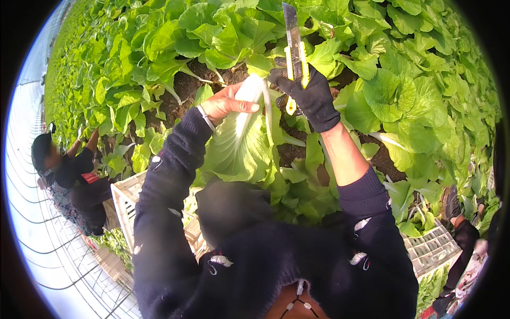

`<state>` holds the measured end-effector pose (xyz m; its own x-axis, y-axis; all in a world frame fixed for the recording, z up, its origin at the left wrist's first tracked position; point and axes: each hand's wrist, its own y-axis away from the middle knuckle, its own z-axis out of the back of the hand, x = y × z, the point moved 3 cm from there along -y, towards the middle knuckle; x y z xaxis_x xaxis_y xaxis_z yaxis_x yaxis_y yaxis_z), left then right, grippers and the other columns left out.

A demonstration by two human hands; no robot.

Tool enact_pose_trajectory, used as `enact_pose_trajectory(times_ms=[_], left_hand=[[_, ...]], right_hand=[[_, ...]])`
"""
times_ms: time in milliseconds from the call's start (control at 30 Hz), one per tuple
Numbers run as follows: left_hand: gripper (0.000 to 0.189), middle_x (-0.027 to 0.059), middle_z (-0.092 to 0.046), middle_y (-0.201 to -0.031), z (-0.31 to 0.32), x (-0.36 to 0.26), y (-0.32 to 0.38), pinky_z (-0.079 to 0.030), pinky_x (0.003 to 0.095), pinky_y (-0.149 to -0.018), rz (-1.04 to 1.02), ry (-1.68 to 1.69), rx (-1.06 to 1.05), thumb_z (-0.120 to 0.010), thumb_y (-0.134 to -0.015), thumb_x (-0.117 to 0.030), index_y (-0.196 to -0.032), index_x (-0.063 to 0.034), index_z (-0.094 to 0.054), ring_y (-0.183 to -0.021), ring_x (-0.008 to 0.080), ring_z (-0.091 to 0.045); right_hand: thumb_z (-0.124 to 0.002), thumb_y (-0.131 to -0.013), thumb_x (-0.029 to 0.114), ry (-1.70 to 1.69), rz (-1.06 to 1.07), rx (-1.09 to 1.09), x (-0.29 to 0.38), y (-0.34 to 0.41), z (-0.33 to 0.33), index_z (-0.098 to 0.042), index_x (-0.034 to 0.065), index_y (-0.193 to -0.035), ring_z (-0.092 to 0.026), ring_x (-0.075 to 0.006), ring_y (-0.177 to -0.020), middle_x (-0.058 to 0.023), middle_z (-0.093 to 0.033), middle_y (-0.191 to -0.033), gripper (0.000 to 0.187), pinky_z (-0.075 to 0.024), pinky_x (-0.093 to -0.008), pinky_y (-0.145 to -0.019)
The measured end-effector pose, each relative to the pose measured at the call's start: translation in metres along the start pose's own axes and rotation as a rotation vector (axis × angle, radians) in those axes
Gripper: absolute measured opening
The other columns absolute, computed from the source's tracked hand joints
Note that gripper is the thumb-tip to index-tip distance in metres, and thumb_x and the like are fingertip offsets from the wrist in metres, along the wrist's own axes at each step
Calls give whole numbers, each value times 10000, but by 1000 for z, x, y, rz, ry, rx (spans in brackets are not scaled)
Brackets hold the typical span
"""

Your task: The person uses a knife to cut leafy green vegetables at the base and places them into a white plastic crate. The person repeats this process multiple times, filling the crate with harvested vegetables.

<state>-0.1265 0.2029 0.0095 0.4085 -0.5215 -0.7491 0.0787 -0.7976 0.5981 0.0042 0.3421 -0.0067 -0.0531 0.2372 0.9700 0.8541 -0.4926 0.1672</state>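
Note:
My bare left hand (229, 103) grips a pale green leafy cabbage (249, 151) around its broad white stalk. The stalk's end points away from me, and the leaves hang down toward my body. Beside it, my right hand (306, 93), in a black knit glove, holds a cutter knife (295, 60) with a yellow-edged handle. Its blade stands bare and points away from me. The gloved fingers are close to the stalk's end; whether they touch it I cannot tell. Part of my left fingers is hidden behind the cabbage.
Leafy plants (398, 99) spread over brown soil (191, 83) ahead. A white plastic crate (129, 195) stands at left, and another crate (432, 247) at right. One person (73, 175) crouches among plants at left; another person's arm (464, 239) shows at right. Greenhouse hoops (51, 247) line the left.

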Motion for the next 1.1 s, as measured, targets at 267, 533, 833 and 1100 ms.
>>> enact_pose_trajectory(times_ms=[267,533,833,1100], left_hand=[[432,-21,-620,-925,22,6,-8,-408,234,-808,120,-32,-88,-772,-701,-214,-1071,-90,-587,-843,91,-553],[708,10,-620,-1014,7,-17,1,-422,253,-881,-67,-110,398,-827,-624,-146,-1244,-34,-505,-942,95,-553],[934,168,-634,-969,-3,-49,0,-492,319,-809,-42,-1354,-72,-775,-568,-159,-1380,-75,-318,-855,241,-632],[1068,171,-645,-792,38,-56,-89,-523,387,-662,186,-1877,-379,-631,-669,-23,-1433,-195,95,-720,308,-642]], right_hand=[[-634,-722,169,1367,493,-118,-16,16,8,-543,214,-1132,-612,-249,-679,-49,-590,-817,422,-490,-370,-579],[-535,-809,181,1357,-288,172,-59,1,45,-542,97,-990,-624,-345,-769,-138,-644,-872,200,-470,-464,-668],[-608,-784,292,917,-294,198,-84,-39,0,-517,33,-1019,-590,-378,-869,-223,-608,-909,361,-466,-434,-738],[-623,-815,203,476,-456,-151,-127,-23,20,-551,8,-909,-530,-155,-534,-86,-559,-646,228,-429,-317,-525]])
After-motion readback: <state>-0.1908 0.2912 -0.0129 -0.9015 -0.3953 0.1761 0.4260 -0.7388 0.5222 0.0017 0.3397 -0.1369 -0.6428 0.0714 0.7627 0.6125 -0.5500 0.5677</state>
